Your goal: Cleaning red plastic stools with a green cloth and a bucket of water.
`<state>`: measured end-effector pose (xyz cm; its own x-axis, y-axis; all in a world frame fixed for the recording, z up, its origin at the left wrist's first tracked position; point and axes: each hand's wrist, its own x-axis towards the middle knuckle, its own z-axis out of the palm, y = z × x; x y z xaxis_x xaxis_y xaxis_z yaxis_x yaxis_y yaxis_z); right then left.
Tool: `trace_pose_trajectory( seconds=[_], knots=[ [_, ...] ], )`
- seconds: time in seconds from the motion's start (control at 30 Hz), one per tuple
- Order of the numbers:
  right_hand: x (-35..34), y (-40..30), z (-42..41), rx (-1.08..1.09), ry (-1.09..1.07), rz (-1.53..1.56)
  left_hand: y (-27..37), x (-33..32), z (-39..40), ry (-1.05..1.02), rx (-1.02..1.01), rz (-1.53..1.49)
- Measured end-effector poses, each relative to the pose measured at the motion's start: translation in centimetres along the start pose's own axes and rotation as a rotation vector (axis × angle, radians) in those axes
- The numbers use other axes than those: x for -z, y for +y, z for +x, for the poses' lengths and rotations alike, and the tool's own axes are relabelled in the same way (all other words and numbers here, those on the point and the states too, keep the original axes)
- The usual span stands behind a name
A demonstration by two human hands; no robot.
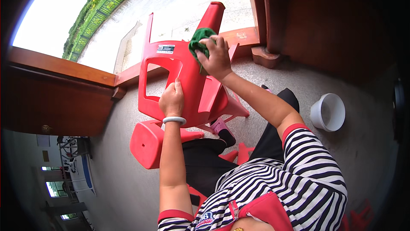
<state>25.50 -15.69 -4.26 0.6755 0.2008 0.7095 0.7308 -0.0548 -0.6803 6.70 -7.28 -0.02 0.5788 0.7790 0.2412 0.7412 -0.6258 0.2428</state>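
A red plastic stool (192, 93) is held up in front of me, tilted, with legs pointing away toward the doorway. My left hand (172, 99) grips it at the edge of a side opening, thumb on the outside. In my right hand (217, 56) is a bunched green cloth (201, 43), pressed against the stool near the base of one leg. A label with writing is stuck on the stool's side. Below the held stool, more red plastic shows, partly hidden by it. A smaller red stool (145, 144) is near my left forearm.
A white plastic bucket (327, 112) stands on the grey floor to the right. Ahead is an open doorway with a wooden sill (243, 36) and a wooden door leaf (54, 103) at left. More red plastic furniture (360, 216) is at the lower right.
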Motion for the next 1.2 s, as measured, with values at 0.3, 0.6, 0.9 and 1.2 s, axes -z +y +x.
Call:
trace_pose_trajectory(
  seconds=[0.3, 0.6, 0.9, 1.2],
  knots=[
    [-0.1, 2.5, 5.6, -0.072, 0.099, 0.012, 0.7, 0.6, -0.1, -0.087, 0.045, 0.01],
    [-1.7, 5.1, 4.4, -0.229, 0.209, 0.043, 0.4, -0.2, -0.1, -0.019, -0.032, 0.001],
    [-0.7, 6.7, 9.0, -0.227, 0.173, -0.08, 0.7, 0.1, 0.1, -0.015, -0.045, -0.048],
    [-2.3, 8.1, 5.7, -0.381, 0.215, 0.023, 0.7, -0.5, 0.1, 0.004, -0.046, -0.047]
  ],
)
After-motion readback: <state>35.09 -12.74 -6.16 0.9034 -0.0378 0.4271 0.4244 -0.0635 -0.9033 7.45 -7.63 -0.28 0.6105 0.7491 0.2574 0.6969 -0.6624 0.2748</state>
